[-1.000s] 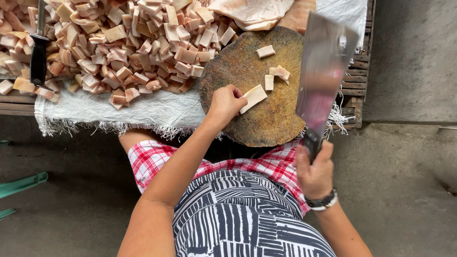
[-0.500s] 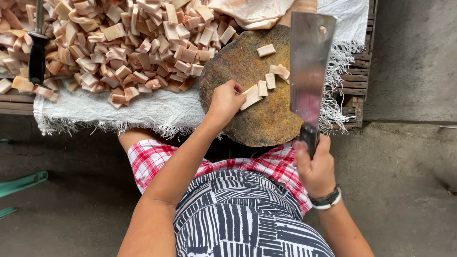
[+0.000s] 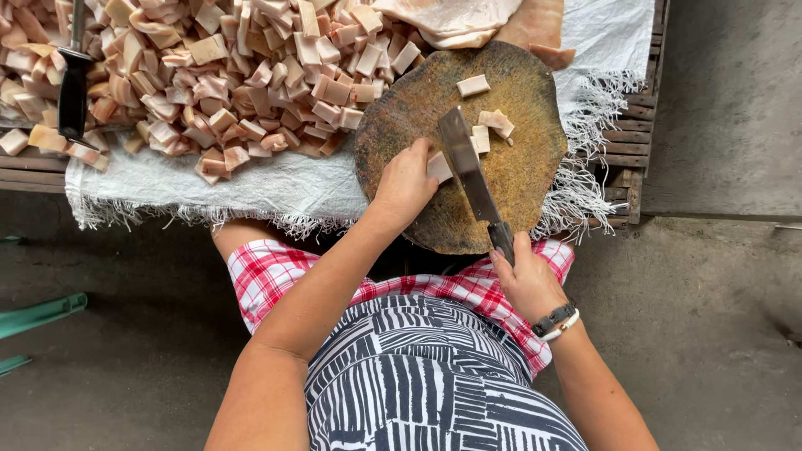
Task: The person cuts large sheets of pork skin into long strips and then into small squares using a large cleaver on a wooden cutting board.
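My left hand (image 3: 407, 181) presses a pale strip of meat (image 3: 439, 167) onto the round, stained wooden chopping block (image 3: 518, 179). My right hand (image 3: 525, 280) grips the dark handle of a cleaver (image 3: 468, 167), whose blade stands edge-down on the block right beside my left fingers, against the strip. Several cut pale pieces (image 3: 489, 125) lie on the block just beyond the blade, and one more piece (image 3: 474, 85) sits near the far rim.
A big heap of cut pinkish cubes (image 3: 225, 75) covers a white woven sheet (image 3: 276, 188) on a low wooden pallet (image 3: 631, 142). A black-handled knife (image 3: 73, 92) rests at the heap's left. Larger uncut slabs (image 3: 468, 21) lie beyond the block. Concrete floor surrounds.
The cleaver, raised high at the right a second ago, has come down onto the block beside my left fingers. My left hand stayed on the strip.
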